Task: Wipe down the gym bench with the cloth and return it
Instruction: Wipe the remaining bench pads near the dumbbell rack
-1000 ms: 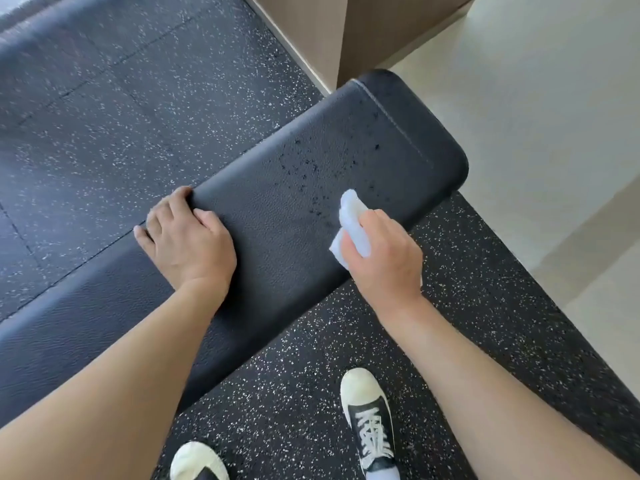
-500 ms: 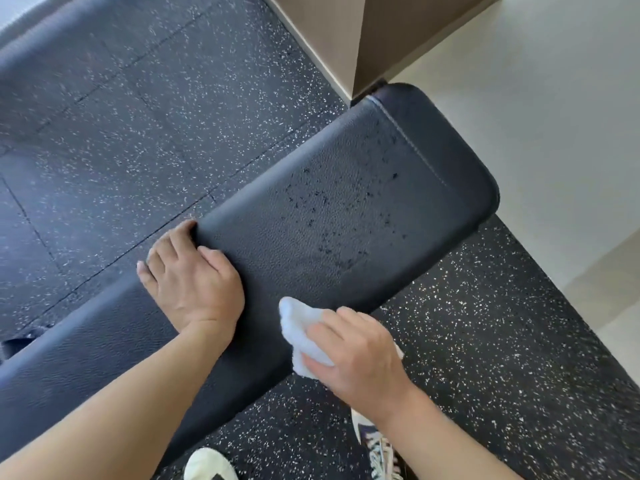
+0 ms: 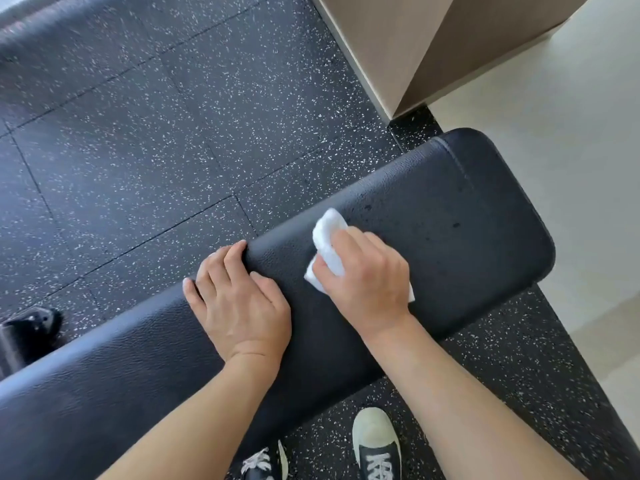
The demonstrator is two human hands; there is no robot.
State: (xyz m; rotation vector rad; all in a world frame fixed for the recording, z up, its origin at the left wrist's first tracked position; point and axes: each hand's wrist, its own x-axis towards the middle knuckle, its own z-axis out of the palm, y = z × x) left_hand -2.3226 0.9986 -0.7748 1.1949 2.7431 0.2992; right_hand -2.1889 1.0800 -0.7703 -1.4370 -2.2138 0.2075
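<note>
Head view: black padded gym bench [image 3: 450, 216] runs diagonally from lower left to upper right; its rounded end lies at the upper right, close to the corner of a beige wall block [image 3: 398, 46]. A stitched seam crosses the pad near that end. A few small dark specks show on the pad beyond the cloth, toward the rounded end.

White cloth [image 3: 327, 237] lies bunched on top of the bench pad, about midway across its width, some way back from the rounded end. Right hand [image 3: 367, 275] sits on top of the cloth, fingers [image 3: 343, 244] curled over it and gripping it against the pad; folds of cloth stick out past the fingertips and a corner shows at the wrist side.

Left hand [image 3: 239, 303] rests flat on the bench just beside the right hand, on the side away from the rounded end. Its fingers are nearly straight, draped over the far edge of the pad, thumb lying on the top surface; it holds nothing.

Speckled black rubber floor [image 3: 173, 133] surrounds the bench. Two shoes [image 3: 377, 441] with white toes and laces stand on the floor on the near side of the bench. A black bench foot [image 3: 31, 327] shows on the far side, at the left frame edge. Pale flooring [image 3: 571, 168] lies past the rounded end.
</note>
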